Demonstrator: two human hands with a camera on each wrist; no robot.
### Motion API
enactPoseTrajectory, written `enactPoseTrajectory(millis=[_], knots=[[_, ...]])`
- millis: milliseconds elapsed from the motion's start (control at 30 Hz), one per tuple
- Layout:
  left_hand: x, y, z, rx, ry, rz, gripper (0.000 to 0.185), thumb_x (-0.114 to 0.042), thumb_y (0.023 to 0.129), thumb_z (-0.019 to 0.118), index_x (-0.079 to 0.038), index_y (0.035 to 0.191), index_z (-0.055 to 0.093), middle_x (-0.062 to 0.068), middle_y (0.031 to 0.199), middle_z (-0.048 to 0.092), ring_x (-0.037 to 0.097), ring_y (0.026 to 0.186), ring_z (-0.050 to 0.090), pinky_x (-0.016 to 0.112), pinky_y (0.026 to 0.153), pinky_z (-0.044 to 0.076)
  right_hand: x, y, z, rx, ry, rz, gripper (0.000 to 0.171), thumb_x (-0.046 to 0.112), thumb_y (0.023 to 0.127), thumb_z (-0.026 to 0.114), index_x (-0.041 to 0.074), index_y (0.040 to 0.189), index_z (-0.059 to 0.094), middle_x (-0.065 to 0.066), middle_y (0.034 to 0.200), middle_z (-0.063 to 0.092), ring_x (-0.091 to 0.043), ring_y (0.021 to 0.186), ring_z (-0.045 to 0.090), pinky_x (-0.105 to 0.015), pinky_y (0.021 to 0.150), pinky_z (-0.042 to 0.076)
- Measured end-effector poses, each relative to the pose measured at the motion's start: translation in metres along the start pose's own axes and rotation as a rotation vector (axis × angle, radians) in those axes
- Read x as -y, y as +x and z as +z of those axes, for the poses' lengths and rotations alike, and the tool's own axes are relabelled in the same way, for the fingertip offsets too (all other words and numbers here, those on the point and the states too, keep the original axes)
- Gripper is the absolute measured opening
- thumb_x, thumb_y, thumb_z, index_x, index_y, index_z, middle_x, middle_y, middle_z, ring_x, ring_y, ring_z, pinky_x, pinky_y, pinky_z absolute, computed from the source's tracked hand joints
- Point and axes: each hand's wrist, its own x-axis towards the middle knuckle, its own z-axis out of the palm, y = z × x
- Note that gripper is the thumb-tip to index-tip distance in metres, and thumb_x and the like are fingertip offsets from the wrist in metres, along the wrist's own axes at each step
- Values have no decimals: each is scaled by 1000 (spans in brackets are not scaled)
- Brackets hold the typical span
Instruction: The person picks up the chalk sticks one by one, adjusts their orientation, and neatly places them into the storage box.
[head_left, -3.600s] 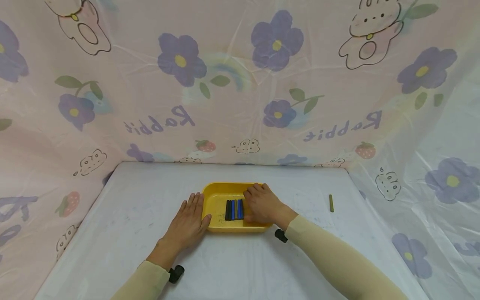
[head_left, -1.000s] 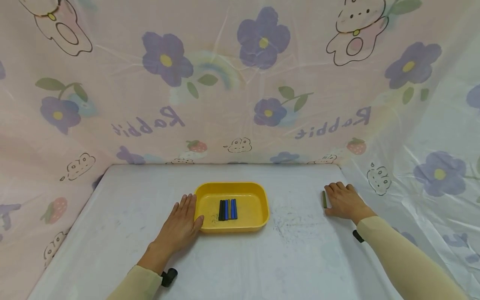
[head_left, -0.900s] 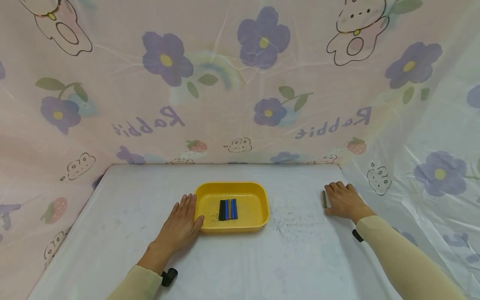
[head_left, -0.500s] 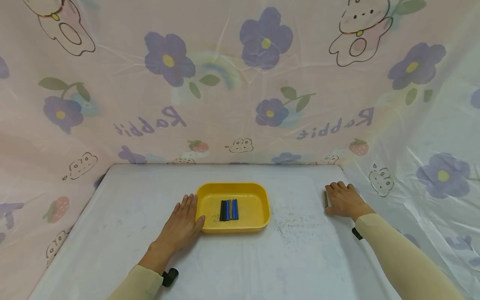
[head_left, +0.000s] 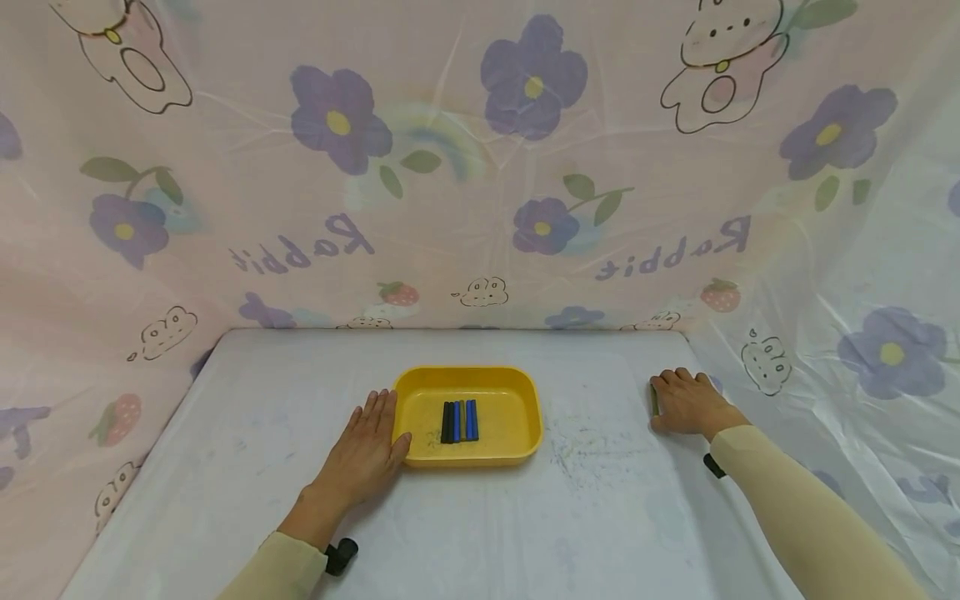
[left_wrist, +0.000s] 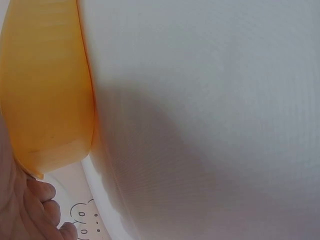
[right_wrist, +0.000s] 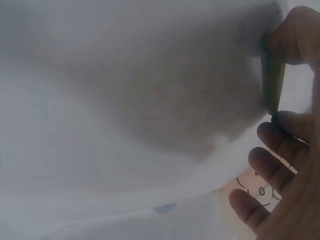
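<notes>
A yellow tray (head_left: 508, 425) rests on the white table, holding a row of several black, blue and olive-yellow crayons (head_left: 460, 422). My left hand (head_left: 358, 458) lies against the tray's left side, its fingers straight and the thumb at the front left corner. At the table's right, my right hand (head_left: 692, 405) pinches an olive-green crayon (head_left: 655, 400) end to end. The right wrist view shows that crayon (right_wrist: 273, 82) with the thumb at one end and the index fingertip at the other; the remaining fingers are spread. Seen from the left wrist, the tray's outer wall (left_wrist: 50, 90) touches the hand.
Dark crayon smudges (head_left: 592, 446) mark the white tabletop (head_left: 480, 533) right of the tray. A printed cloth (head_left: 450, 250) with flowers and rabbits hangs behind the table and along both sides.
From the tray's right part, my right hand has moved right to the olive-green crayon and taken its ends between thumb and index finger. My left hand stays against the tray.
</notes>
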Motion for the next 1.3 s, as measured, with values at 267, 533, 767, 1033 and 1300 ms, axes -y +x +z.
enactPoseTrajectory(millis=[267, 533, 767, 1033, 1300], knots=[[0, 0, 0, -9, 4, 8, 77, -40, 112, 47, 7, 165, 19, 27, 171, 27, 43, 161, 22, 60, 130, 21, -1, 0, -4, 29, 27, -11, 76, 40, 85, 77, -6, 141, 57, -28, 140, 58, -52, 127, 51, -76, 102, 41], [-1, -1, 0, -15, 2, 19, 76, -39, 112, 48, 8, 165, 20, 28, 170, 28, 44, 160, 23, 60, 130, 22, -1, 1, -2, 9, 22, -9, 75, 41, 84, 77, -7, 138, 57, -29, 138, 59, -51, 126, 51, -75, 104, 41], [-1, 0, 0, 1, 1, 4, 77, -39, 112, 47, 7, 165, 18, 27, 171, 26, 43, 161, 21, 60, 130, 20, 8, 8, -5, -108, -54, -10, 76, 45, 83, 78, -8, 132, 57, -28, 129, 59, -48, 120, 52, -71, 100, 43], [1, 1, 1, -13, 7, 12, 77, -39, 111, 48, 7, 165, 18, 27, 171, 26, 43, 161, 21, 60, 130, 21, 23, 10, -18, -198, -78, -54, 71, 47, 80, 80, -4, 124, 57, -23, 120, 60, -42, 110, 52, -63, 92, 44], [1, 1, 0, -21, 17, 25, 77, -39, 111, 49, 8, 165, 20, 27, 171, 25, 43, 161, 22, 60, 130, 21, 46, 10, -36, -260, -121, -113, 59, 47, 79, 81, 2, 110, 57, -12, 103, 57, -35, 99, 51, -54, 84, 44]])
